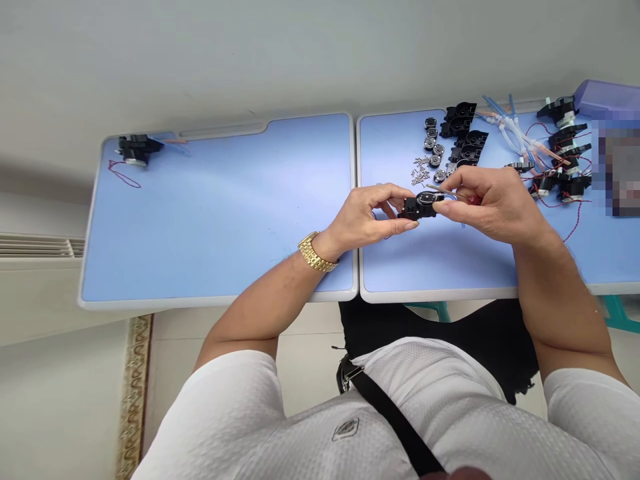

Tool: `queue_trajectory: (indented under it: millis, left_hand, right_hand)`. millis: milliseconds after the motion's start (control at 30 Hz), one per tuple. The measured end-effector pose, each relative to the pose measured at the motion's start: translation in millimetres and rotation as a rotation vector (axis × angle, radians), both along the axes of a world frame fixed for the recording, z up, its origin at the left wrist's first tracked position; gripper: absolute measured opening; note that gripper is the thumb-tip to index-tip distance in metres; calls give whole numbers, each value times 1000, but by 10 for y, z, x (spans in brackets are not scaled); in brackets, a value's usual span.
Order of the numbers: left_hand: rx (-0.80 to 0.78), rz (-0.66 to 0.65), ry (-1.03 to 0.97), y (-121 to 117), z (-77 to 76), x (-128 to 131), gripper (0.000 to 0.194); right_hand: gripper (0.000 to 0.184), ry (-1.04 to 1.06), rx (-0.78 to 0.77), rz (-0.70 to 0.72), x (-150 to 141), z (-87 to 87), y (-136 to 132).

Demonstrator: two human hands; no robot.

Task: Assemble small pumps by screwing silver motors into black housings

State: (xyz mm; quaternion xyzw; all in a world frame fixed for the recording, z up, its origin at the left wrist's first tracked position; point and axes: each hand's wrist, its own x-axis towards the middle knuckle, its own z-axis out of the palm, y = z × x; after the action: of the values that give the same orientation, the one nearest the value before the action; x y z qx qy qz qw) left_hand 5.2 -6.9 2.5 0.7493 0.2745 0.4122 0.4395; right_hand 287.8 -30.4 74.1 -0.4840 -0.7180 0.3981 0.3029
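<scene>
My left hand (370, 215), with a gold watch on its wrist, pinches a small black pump housing (419, 205) above the right blue table (440, 257). My right hand (487, 199) is closed on the housing's right end and on a thin tube with a red piece (473, 199) that pokes out between the fingers. Both hands meet just past the seam between the two tables. The part of the housing under the fingertips is hidden.
Behind the hands lie small screws (420, 175), round metal discs (433, 143) and black housings (463, 130). Clear tubes (515, 133) and finished pumps with red wires (565, 157) sit at the right. One pump (134, 148) rests far left on the left table (210, 220).
</scene>
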Motion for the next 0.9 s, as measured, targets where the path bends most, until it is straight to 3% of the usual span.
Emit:
queue_trajectory:
  millis: [233,367,900]
  left_hand:
    - [246,76,9,-13,-18,1,33]
    - [335,115,8,-17,-20,14,27]
    - [360,217,33,-8,-69,5,27]
  right_hand:
    - [45,85,-78,67,22,22,7]
    - [55,89,-28,13,0,45,7]
    - [63,102,58,-80,-13,47,10]
